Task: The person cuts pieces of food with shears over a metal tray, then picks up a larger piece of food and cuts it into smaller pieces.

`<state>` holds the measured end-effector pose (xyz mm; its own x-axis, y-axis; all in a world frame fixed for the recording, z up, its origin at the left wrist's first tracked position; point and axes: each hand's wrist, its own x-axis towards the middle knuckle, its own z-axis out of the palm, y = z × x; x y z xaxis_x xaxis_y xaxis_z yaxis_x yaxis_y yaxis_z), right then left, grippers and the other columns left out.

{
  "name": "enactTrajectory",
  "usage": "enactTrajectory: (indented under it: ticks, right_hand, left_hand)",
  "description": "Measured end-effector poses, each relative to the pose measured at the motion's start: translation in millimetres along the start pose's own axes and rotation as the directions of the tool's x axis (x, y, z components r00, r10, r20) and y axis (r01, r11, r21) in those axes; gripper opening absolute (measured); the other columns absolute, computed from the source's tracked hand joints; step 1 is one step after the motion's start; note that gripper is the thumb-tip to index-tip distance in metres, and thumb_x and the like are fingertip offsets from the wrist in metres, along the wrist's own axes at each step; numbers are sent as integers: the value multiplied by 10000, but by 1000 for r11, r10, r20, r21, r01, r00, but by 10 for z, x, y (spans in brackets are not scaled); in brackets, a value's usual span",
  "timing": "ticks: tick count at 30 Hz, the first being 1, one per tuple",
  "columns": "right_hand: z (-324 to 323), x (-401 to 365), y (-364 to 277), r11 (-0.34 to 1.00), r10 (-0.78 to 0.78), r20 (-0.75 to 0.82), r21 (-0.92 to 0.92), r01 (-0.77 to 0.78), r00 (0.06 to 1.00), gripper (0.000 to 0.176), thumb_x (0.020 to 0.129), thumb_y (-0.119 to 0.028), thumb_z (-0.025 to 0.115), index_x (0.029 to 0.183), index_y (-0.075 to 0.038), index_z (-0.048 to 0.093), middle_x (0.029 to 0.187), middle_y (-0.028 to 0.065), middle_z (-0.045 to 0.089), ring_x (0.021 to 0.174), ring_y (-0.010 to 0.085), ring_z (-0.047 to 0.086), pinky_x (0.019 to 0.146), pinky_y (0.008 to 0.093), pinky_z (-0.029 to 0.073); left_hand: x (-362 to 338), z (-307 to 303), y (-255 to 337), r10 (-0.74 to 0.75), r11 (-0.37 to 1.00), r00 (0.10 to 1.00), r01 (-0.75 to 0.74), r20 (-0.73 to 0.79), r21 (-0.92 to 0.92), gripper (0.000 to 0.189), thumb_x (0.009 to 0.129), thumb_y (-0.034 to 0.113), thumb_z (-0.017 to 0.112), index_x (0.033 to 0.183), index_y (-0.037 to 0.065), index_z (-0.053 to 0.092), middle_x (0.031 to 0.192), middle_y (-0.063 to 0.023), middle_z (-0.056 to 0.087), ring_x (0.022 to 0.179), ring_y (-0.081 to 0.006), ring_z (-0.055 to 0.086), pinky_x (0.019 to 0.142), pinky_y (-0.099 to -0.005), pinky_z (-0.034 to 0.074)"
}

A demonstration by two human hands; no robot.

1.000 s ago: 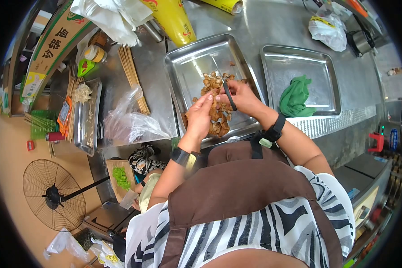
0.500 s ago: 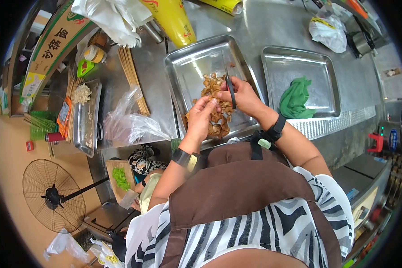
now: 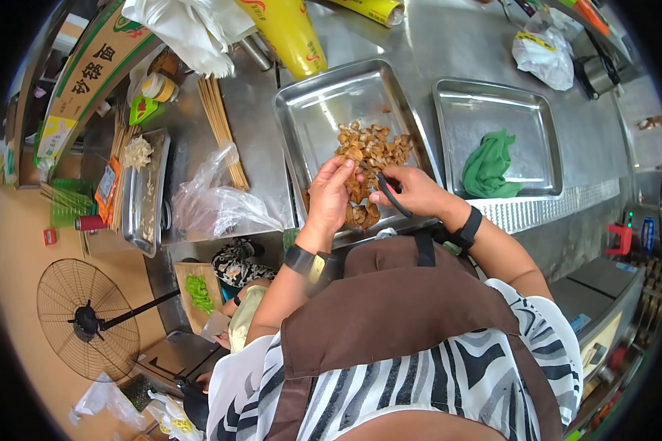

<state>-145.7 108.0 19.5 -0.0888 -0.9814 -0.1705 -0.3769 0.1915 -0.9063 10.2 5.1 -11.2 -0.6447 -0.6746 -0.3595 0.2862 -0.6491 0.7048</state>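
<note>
Over a metal tray (image 3: 312,99), my left hand (image 3: 329,195) pinches a brown mushroom (image 3: 354,154) between thumb and fingertips. Black-handled scissors (image 3: 396,198) are gripped in my right hand (image 3: 421,194), their blades pointing at the mushroom by my left fingertips. Behind and beneath the hands lies a pile of brown mushroom pieces (image 3: 382,147). A clump of whole brown mushrooms (image 3: 362,216) sits at the tray's near end, partly hidden by my hands.
To the right, a second metal tray (image 3: 526,110) holds a green cloth (image 3: 490,165). Wooden skewers (image 3: 217,121) and a clear plastic bag (image 3: 213,198) lie on the left. Beyond them is a narrow tray (image 3: 146,198) with pale mushrooms. Another person's hand (image 3: 222,338) is at a cutting board (image 3: 191,275).
My right hand has come nearer to me, and the scissors have swung from upright to slanting toward my left hand. More of the cut pile now shows behind my hands.
</note>
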Motion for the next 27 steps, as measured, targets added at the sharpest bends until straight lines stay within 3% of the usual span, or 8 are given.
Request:
enactTrajectory:
  ticks: [4,10,15,20,27]
  right_hand:
    - [33,11,-20,999,-32,-129,-46,26,991,501,751,-450,682,643,0,490,569,137,456,530,242,441,501,362,348]
    - [73,14,62,991,-61,-169,-124,41,984,487,757,-436,685,640,1,504,568,144,473,526,264,459,501,372,358]
    - [129,21,141,993,-5,-166,-120,-15,986,453,766,-408,691,653,-1,530,561,134,481,521,240,466,492,353,358]
    - [71,16,143,995,79,-172,-40,-87,982,446,775,-411,688,662,-3,547,546,103,464,510,179,440,487,331,349]
    - [24,-83,162,985,110,-32,-133,-113,993,471,787,-445,657,669,-8,528,550,76,447,526,169,403,499,332,338]
  left_hand:
    - [-5,28,-21,20,1000,1000,-20,-5,0,160,869,127,599,983,21,564,834,-41,584,749,-138,537,725,-261,425]
    - [-3,41,-19,27,1000,999,-27,-18,-8,159,867,119,598,979,12,561,813,-40,571,712,-127,512,689,-251,420]
    - [8,37,-3,15,1000,998,-15,-62,-2,166,865,116,602,983,5,564,808,-43,576,695,-122,512,672,-241,419]
    - [12,-5,-54,55,992,990,-39,-127,123,206,864,132,616,1005,-12,571,837,-40,603,695,-104,544,612,-225,427]
    - [20,38,-30,105,980,977,-69,-188,187,193,846,76,632,996,-23,561,848,-51,618,721,-111,584,646,-215,460]
